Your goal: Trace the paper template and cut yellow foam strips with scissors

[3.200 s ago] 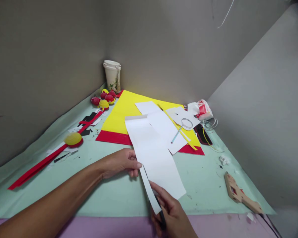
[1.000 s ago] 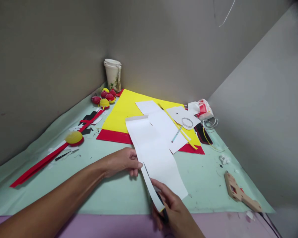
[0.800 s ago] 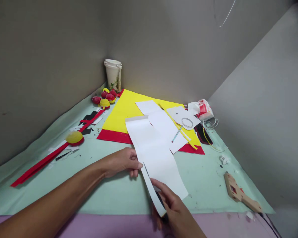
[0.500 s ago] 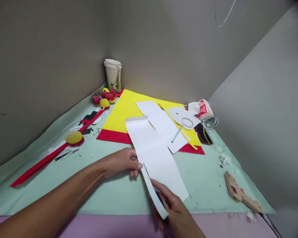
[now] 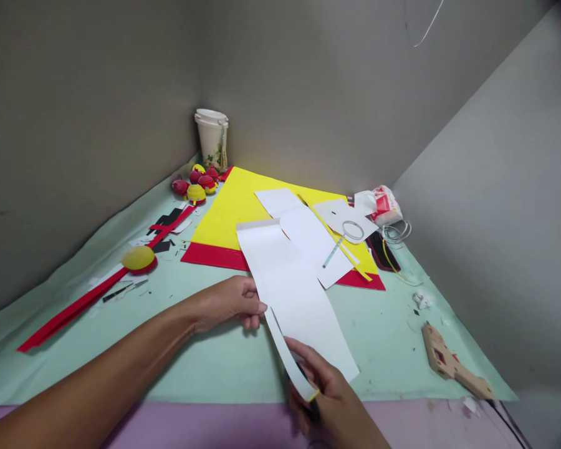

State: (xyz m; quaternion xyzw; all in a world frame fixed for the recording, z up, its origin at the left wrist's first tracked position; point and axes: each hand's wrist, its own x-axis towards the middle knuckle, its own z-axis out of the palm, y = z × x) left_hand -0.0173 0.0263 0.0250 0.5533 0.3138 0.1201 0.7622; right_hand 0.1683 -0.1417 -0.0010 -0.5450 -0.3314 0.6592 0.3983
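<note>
My left hand (image 5: 243,304) pinches the left edge of a long sheet of white paper (image 5: 290,287), thumb on top. In my right hand (image 5: 327,386) is a pair of scissors (image 5: 313,408) with dark handles, partly hidden by the fingers and the paper. Their blade lies along the paper's left side, where a narrow strip (image 5: 285,355) is partly cut and curls toward me over the scissors. The sheet's far end, with a folded flap, rests over yellow and red sheets.
A yellow sheet (image 5: 224,212) lies under more white paper and a pencil (image 5: 334,251). Left are a red strip (image 5: 75,312), a yellow-red dome (image 5: 139,259) and small round pieces (image 5: 196,194) near a white cup (image 5: 212,140). Right are a glue gun (image 5: 449,362) and a phone (image 5: 384,252).
The scissors and my right hand have shifted very slightly, and a yellow edge now shows at the strip's curled end. My left hand keeps its hold on the paper.
</note>
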